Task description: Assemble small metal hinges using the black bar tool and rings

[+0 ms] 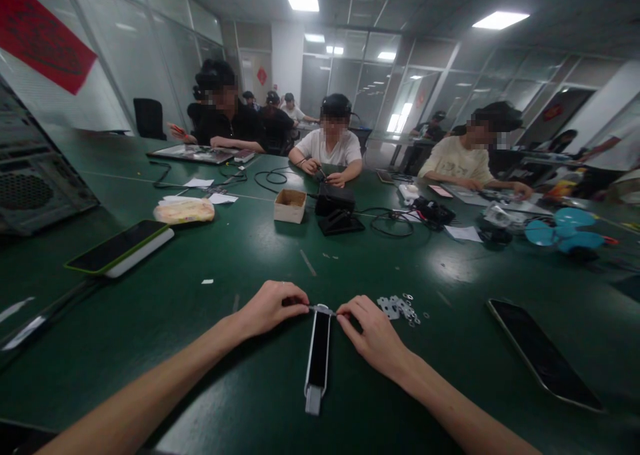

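A long narrow device [319,355] with a black face and a pale frame lies on the table, pointing away from me. Across its far end is a small grey metal plate [325,310]. My left hand [275,305] pinches the left end of this plate between thumb and fingertips. From the other side, my right hand [373,331] pinches the right end the same way. Just beyond my right hand lies a loose pile of flat metal plates [391,307], with several small metal rings [414,320] at its right side.
A phone [543,351] lies at the right, another in a green case [123,245] at the left. Farther off are a small box [290,207], a black stand [340,215], a soft packet [184,210], cables and a blue fan-like part [565,230]. Several people sit across the green table [235,388].
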### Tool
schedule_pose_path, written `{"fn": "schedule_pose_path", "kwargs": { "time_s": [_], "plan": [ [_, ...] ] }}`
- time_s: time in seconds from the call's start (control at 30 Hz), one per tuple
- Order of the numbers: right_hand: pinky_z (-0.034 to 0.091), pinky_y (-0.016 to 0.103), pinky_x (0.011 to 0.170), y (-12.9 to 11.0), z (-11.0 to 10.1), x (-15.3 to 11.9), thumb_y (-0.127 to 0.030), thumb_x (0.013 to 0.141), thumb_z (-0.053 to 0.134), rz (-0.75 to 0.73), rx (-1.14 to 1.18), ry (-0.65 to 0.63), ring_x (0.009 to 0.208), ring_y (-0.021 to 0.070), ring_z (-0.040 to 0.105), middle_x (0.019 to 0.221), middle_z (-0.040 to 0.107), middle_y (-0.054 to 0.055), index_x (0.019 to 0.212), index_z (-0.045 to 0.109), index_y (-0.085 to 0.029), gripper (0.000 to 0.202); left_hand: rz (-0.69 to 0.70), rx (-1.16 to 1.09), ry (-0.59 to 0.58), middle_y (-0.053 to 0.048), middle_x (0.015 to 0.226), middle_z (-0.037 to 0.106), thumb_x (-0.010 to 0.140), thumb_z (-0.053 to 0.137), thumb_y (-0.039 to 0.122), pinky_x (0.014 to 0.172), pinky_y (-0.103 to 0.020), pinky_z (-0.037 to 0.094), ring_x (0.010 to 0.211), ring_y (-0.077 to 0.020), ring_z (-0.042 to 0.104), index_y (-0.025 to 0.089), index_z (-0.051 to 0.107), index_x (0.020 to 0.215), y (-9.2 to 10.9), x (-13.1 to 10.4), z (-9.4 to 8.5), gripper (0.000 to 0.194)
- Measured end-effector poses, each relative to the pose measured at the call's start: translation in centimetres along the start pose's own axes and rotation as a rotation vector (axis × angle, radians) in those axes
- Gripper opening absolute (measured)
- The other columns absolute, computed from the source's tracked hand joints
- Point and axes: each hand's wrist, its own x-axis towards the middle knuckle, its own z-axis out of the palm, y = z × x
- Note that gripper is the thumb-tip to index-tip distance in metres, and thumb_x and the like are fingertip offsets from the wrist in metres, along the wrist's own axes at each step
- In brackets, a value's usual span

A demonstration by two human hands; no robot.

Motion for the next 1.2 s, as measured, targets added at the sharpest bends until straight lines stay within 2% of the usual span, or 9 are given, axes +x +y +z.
{"fn": "schedule_pose_path", "kwargs": {
  "time_s": [0.23,0.37,0.47,0.53,0.6,0.7,0.83,0.97,1.2],
  "plan": [
    [0.049,0.034,0.07,0.4,0.2,-0.1,-0.019,0.091,0.048,-0.038,0.026,0.021,0.08,0.0193,0.056,0.087,0.061,0.006,0.092,0.061,-0.017,0.014,0.12,0.027,0.072,-0.002,0.087,0.069,0.087,0.061,0.021,0.072,-0.023,0.047,0.077,-0.0142,0.064,0.016,0.068,0.092,-0.3,0.0,1.4,0.009],
    [0.049,0.034,0.07,0.3,0.3,-0.1,-0.019,0.091,0.048,-0.048,0.012,0.029,0.081,0.0191,0.055,0.087,0.061,0.006,0.093,0.061,-0.018,0.014,0.116,0.038,0.076,-0.002,0.086,0.068,0.085,0.064,0.019,0.066,-0.021,0.046,0.072,-0.0129,0.061,0.017,0.067,0.096,0.0,0.0,1.5,0.012],
    [0.049,0.035,0.072,0.1,-0.4,0.0,-0.019,0.091,0.049,-0.077,-0.036,0.025,0.083,0.0198,0.055,0.09,0.062,0.007,0.095,0.061,-0.017,0.013,0.105,0.065,0.065,-0.001,0.084,0.067,0.082,0.066,0.017,0.063,-0.021,0.045,0.068,-0.012,0.059,0.016,0.066,0.098,0.2,-0.1,1.4,0.016],
    [0.049,0.036,0.074,0.4,-1.5,0.2,-0.02,0.091,0.05,-0.103,-0.095,0.047,0.085,0.0205,0.056,0.093,0.063,0.009,0.097,0.061,-0.015,0.014,0.098,0.079,0.061,-0.001,0.085,0.066,0.082,0.065,0.016,0.062,-0.021,0.044,0.066,-0.0116,0.057,0.016,0.065,0.099,0.2,-0.1,1.3,0.017],
    [0.048,0.037,0.077,1.4,-3.2,0.2,-0.02,0.092,0.047,-0.11,-0.168,0.084,0.086,0.0206,0.056,0.094,0.064,0.009,0.099,0.062,-0.015,0.017,0.09,0.086,0.053,-0.001,0.085,0.065,0.083,0.064,0.015,0.061,-0.021,0.043,0.065,-0.0115,0.056,0.016,0.064,0.099,0.2,-0.1,1.3,0.017],
    [0.046,0.039,0.082,4.4,-6.3,-0.1,-0.02,0.092,0.045,-0.048,-0.304,0.084,0.089,0.0211,0.057,0.096,0.064,0.009,0.101,0.062,-0.016,0.02,0.079,0.096,0.037,-0.001,0.085,0.065,0.083,0.061,0.015,0.06,-0.021,0.043,0.065,-0.0116,0.055,0.016,0.064,0.099,0.2,-0.1,1.2,0.016],
    [0.045,0.037,0.082,9.1,-9.2,-1.1,-0.019,0.09,0.047,0.196,-0.423,-0.092,0.092,0.0219,0.058,0.098,0.064,0.009,0.098,0.065,-0.017,0.02,0.057,0.104,0.026,-0.001,0.084,0.064,0.083,0.061,0.017,0.06,-0.021,0.043,0.064,-0.0115,0.054,0.016,0.064,0.096,0.2,0.0,1.1,0.013],
    [0.044,0.035,0.084,11.5,-9.9,-1.9,-0.02,0.089,0.048,0.296,-0.377,-0.236,0.092,0.0207,0.059,0.095,0.064,0.007,0.098,0.067,-0.02,0.021,0.055,0.103,0.011,-0.001,0.084,0.064,0.085,0.059,0.019,0.06,-0.021,0.042,0.066,-0.0123,0.055,0.017,0.064,0.095,0.0,-0.1,1.0,0.012],
    [0.045,0.036,0.082,12.1,-9.3,-2.1,-0.021,0.087,0.051,0.304,-0.278,-0.226,0.088,0.0206,0.06,0.095,0.064,0.007,0.096,0.068,-0.022,0.02,0.093,0.094,0.026,-0.001,0.082,0.063,0.087,0.057,0.022,0.06,-0.021,0.042,0.066,-0.0121,0.055,0.017,0.063,0.093,-0.3,-0.2,1.1,0.01]
  ]
}}
